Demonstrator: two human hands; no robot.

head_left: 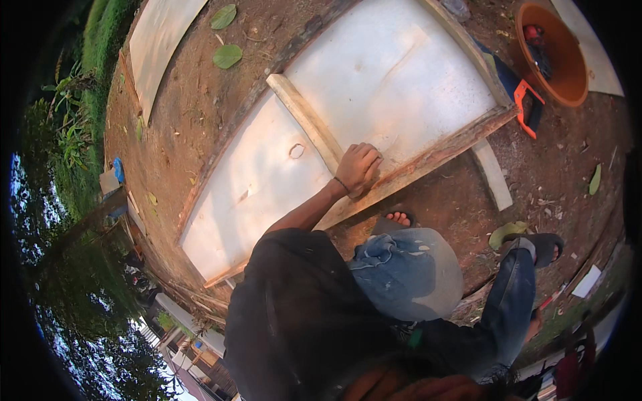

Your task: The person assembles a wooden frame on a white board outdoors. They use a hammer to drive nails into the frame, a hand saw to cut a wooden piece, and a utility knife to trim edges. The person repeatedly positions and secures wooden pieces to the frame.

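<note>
Work piece: a white panel (pixel 401 73) set in a wooden frame (pixel 441 154) is lying flat on bare earth, directly ahead of me and running from near left to far right.

I am crouching at its near edge. My left hand (pixel 359 167) is resting knuckles-up, fingers curled, where the cross batten (pixel 304 120) is meeting the near rail of the frame. I cannot tell whether the fingers are pinching anything beneath them. My right hand is not showing.

Progress, as I am judging it: the frame is already enclosing the panel on the sides I can see, and the batten is lying across it. I cannot tell whether the batten is fastened. A loose white plank (pixel 491 174) is lying on the ground just beside the near rail, to the right, unfitted.

An orange-handled tool (pixel 525 107) is lying by the frame's right end, near an orange basin (pixel 568 73).
</note>
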